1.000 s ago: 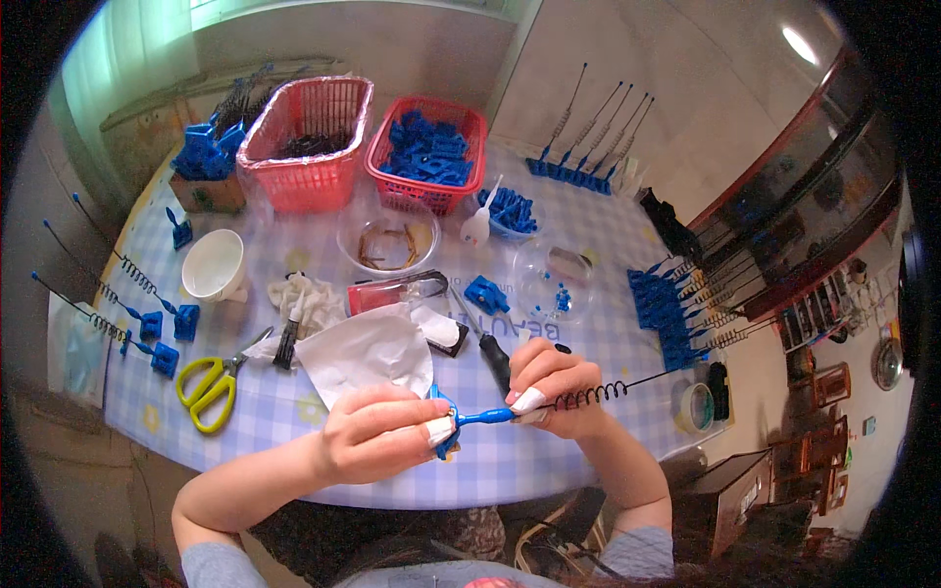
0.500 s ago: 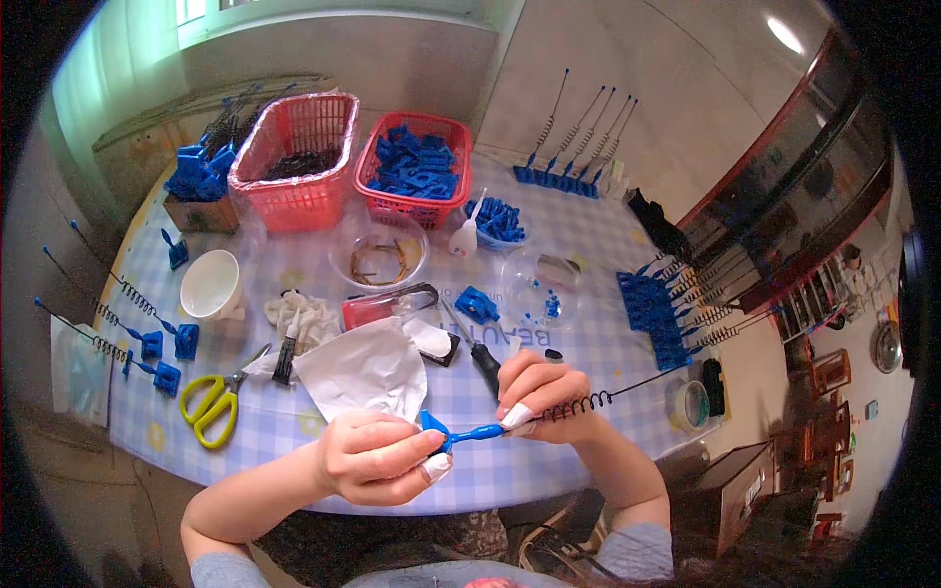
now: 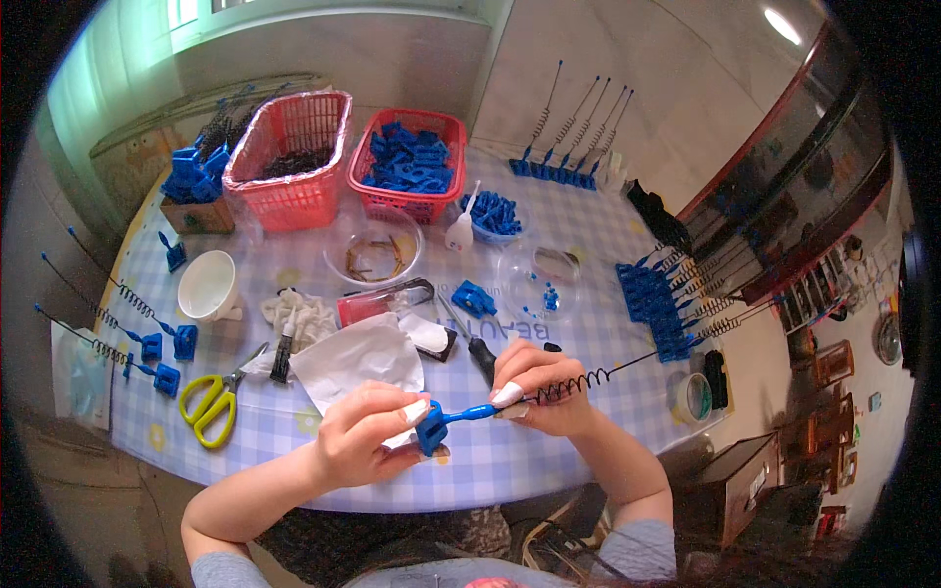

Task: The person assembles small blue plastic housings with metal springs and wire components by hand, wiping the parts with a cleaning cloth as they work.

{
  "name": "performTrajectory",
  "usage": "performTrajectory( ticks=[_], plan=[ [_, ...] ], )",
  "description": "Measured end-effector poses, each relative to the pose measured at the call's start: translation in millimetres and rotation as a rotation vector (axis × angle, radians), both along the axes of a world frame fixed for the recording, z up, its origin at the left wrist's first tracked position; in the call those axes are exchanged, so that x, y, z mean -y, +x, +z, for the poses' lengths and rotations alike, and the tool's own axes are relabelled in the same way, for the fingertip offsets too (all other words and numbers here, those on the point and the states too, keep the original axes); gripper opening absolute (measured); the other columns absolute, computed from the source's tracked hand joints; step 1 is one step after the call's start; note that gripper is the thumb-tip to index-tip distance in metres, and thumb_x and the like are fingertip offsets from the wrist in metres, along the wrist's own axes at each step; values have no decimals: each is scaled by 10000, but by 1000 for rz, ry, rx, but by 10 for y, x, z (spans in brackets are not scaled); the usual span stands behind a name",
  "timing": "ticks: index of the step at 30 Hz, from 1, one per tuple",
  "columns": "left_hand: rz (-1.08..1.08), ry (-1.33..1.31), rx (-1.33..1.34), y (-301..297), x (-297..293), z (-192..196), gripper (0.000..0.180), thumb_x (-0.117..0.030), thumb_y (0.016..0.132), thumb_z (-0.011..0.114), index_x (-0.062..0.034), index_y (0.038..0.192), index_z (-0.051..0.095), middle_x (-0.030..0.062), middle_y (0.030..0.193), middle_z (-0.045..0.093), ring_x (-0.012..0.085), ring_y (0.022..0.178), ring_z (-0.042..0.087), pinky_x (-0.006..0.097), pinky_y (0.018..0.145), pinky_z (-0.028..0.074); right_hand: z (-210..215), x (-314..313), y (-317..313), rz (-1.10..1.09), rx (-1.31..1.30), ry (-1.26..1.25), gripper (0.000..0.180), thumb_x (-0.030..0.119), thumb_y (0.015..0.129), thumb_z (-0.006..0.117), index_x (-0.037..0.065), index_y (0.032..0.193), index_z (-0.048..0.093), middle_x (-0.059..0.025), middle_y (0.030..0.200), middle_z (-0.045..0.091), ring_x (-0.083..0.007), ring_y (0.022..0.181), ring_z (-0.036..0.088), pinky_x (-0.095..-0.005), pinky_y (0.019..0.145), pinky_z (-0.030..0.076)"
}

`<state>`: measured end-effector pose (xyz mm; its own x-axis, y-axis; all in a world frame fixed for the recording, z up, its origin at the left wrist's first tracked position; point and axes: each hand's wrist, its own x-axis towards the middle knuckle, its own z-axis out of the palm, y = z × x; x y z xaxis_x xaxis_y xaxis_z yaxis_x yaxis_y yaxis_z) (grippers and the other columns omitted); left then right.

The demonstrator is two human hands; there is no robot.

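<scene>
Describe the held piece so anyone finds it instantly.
Start with the checkered tablecloth, then the left hand and right hand above its near side. Between them is a blue piece, its black coil extending rightward. Similar coiled pieces rest farther out; only this one is held.

- Before me, a pale wall (image 3: 392,59) — window (image 3: 184,12) and greenish curtain (image 3: 108,88) at upper left
- To my right, a dark cabinet (image 3: 774,162) — bright light (image 3: 782,26) above

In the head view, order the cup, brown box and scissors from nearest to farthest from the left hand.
1. Scissors: left of the left hand.
2. Cup: left, beyond the scissors.
3. Brown box: back left.
</scene>
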<state>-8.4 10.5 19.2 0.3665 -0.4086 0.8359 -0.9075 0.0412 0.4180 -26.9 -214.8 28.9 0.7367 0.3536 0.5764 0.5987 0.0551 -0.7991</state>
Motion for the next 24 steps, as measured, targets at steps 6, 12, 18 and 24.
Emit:
performTrajectory(
  ticks=[6, 12, 18, 24],
  plan=[
    [-36, 16, -155, 2, -14, -29, 488, -128, 557, 758, -2, 961, 515, 126, 844, 549, 209, 703, 567, 281, 575, 473, 8, -6, 1, -26, -26, 4, 180, 55, 622, 681, 35, 790, 618, -72, 762, 582, -198, 721, 518, -305, 651, 406],
    [-63, 17, -319, -18, -12, -93, 474, -94, 575, 743, 8, 974, 509, 130, 855, 537, 159, 663, 574, 237, 555, 485, -14, 1, 14, -32, -18, -3, 171, 86, 641, 670, 36, 797, 620, -72, 766, 584, -195, 721, 518, -304, 652, 405],
    [-116, -27, -475, -29, -2, -99, 471, -51, 586, 724, 16, 993, 498, 126, 877, 521, 158, 689, 592, 236, 596, 503, -1, -5, 16, -34, -25, 1, 170, 61, 630, 674, 34, 790, 621, -69, 765, 584, -188, 723, 519, -295, 649, 407],
    [-163, -55, -525, -23, 10, -85, 488, -39, 575, 731, 18, 997, 494, 120, 878, 514, 151, 709, 588, 235, 602, 505, 8, -5, 14, -49, -29, -14, 187, 36, 607, 688, 31, 782, 622, -65, 761, 583, -178, 722, 521, -284, 644, 409]
  ],
)
